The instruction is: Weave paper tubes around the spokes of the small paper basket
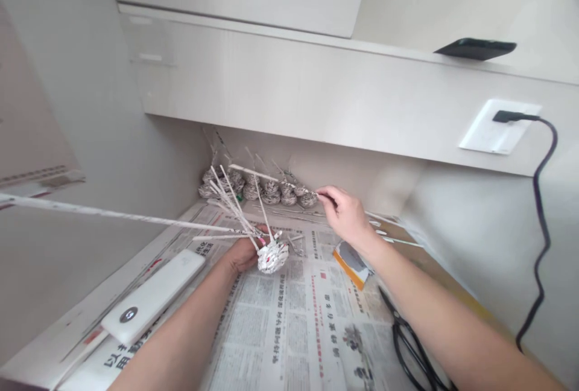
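Observation:
A small round weave of rolled newspaper tubes (272,256) is held by my left hand (244,253), whose fingers are partly hidden behind it. Several thin paper tubes fan up and leftward from its top. One long paper tube (113,216) stretches out past the left edge of the view. Pinched between the thumb and finger of my right hand (344,211) is the end of another paper tube (257,172), which slants up to the left, above the weave. Printed newspaper sheets (294,318) lie beneath both hands.
Several woven paper gourd shapes (271,192) stand along the back wall. Black-handled scissors (414,343) and an orange-edged card (350,264) lie at right, a white oblong case (154,294) at left. A black cable (540,222) hangs from the socket (484,131); a phone (479,48) rests on the ledge.

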`<state>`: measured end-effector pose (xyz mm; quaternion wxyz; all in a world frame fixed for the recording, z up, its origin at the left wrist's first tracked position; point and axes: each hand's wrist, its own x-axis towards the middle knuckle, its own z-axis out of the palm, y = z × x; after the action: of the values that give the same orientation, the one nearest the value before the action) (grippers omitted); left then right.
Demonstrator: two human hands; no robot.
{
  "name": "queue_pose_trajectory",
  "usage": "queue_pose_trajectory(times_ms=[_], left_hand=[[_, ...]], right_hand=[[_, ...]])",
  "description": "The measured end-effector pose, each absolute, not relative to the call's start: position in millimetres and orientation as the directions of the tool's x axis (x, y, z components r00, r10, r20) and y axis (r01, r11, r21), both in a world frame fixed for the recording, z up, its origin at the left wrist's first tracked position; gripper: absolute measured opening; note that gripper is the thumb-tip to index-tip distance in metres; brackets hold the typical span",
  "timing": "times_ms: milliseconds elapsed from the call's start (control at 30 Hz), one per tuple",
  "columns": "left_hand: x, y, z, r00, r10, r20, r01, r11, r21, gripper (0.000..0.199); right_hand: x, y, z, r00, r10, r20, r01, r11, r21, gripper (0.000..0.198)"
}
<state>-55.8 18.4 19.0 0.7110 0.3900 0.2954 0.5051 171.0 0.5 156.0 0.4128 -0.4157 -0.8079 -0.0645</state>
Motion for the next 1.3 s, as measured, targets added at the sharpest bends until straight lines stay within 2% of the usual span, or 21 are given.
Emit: queue_pose_trajectory(times_ms=[100,267,433,567,767,1300], left_hand=[[-56,20,16,0.291,0.957,-0.010,-0.492,0.159,0.856,0.026],[-57,17,16,0.383,0.922,0.059,-0.501,0.154,0.852,0.024],[-56,11,20,0.406,0.913,0.043,-0.408,0.139,0.902,0.023],[-53,8,21,0.415,0.909,0.052,-0.410,0.135,0.902,0.027],[-52,8,19,0.465,0.882,0.074,-0.354,0.109,0.929,0.023],[-52,5,22,0.503,0.860,0.092,-0.279,0.061,0.958,0.021]], right_hand=[[146,-60,174,-0.478,0.537,0.695,0.674,0.731,-0.102,0.025],[127,-156,190,-0.561,0.630,0.536,0.758,0.651,0.028,0.029],[159,-193,191,-0.491,0.674,0.553,0.862,0.469,0.194,0.029],[195,-196,188,-0.411,0.723,0.554,0.909,0.286,0.302,0.026],[213,-203,184,-0.406,0.772,0.490,0.907,0.274,0.320,0.029],[219,-198,185,-0.434,0.782,0.447,0.881,0.265,0.391,0.028]])
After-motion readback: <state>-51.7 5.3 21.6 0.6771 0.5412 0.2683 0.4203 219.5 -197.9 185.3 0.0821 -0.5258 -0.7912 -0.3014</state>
